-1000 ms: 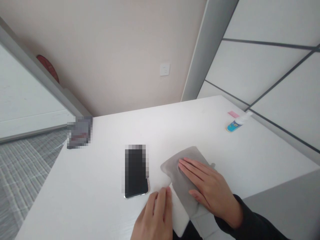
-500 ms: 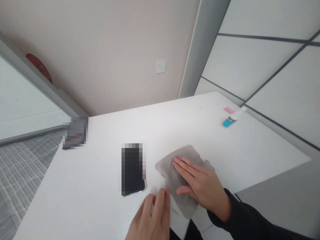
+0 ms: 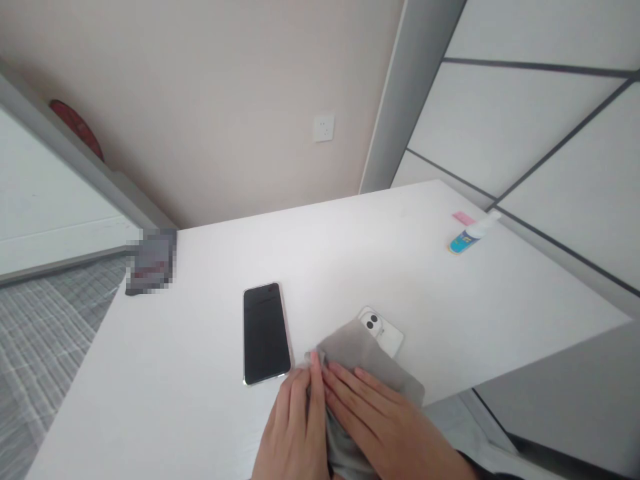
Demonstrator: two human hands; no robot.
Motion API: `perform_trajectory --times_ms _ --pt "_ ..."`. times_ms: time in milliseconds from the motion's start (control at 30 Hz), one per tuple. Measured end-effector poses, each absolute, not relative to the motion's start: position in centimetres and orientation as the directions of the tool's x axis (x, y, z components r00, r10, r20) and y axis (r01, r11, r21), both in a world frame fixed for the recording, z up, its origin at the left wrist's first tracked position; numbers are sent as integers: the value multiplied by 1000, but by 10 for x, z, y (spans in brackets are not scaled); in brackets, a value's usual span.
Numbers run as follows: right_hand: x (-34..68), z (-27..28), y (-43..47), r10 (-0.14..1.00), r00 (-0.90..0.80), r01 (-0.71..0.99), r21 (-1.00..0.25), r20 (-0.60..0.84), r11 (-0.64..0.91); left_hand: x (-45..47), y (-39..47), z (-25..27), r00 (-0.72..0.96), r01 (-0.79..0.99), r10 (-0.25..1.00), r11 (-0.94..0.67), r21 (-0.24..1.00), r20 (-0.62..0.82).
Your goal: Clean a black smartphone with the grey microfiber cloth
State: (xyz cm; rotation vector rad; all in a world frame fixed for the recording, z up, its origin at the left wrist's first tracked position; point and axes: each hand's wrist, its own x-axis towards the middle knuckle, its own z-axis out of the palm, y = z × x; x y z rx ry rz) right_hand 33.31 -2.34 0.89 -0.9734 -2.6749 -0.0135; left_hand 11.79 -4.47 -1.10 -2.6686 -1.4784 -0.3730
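**Two flat hands on a grey cloth over a white phone**

A white table (image 3: 200,400) carries everything. The right hand (image 3: 385,417) lies flat on a grey cloth (image 3: 360,353), fingers released and stretched out, gripping nothing. The left hand (image 3: 295,433) rests beside it, fingers straight, tips touching the cloth's left edge. The cloth covers most of a white phone (image 3: 383,330) near the front edge; only its camera corner shows. A black phone (image 3: 265,333) lies screen-up just left. A small blue bottle (image 3: 465,239) lies well apart, far right.
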Motion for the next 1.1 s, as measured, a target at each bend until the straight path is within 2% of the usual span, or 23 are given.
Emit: perform_trajectory --times_ms 67,200,333,367,500,667,800,867,967,1100 --pt "339 10 -22 634 -729 640 -72 257 765 121 -43 -9 504 843 821 -535 54 270" --pt "340 5 -20 736 -608 760 -50 299 648 125 -38 -6 495 840 812 -538 66 311" --pt "333 -1 -29 619 -730 636 -42 291 770 121 -42 -11 441 870 876 -471 148 195" --pt "335 -2 -29 626 -728 636 -65 279 769 120 -44 -12 436 872 883 -462 161 172" --pt "339 -3 -27 787 -560 778 -161 260 607 121 -45 -10 429 864 889 -455 216 160" --pt "328 1 -30 625 -740 613 -132 249 779 124 -42 -7 395 875 903 -426 230 168" --pt "328 1 -25 776 -570 781 -115 270 614 121 -42 -10 397 873 902 -428 232 169" --pt "328 -2 -27 751 -579 775 -71 317 628 120 -43 -11 384 870 903 -424 252 193" --pt "330 -3 -28 654 -697 667 -66 294 742 120 -44 -10 371 863 898 -428 269 236" --pt "337 2 -22 785 -561 793 -101 263 600 122 -44 -7 353 835 913 -406 372 206"
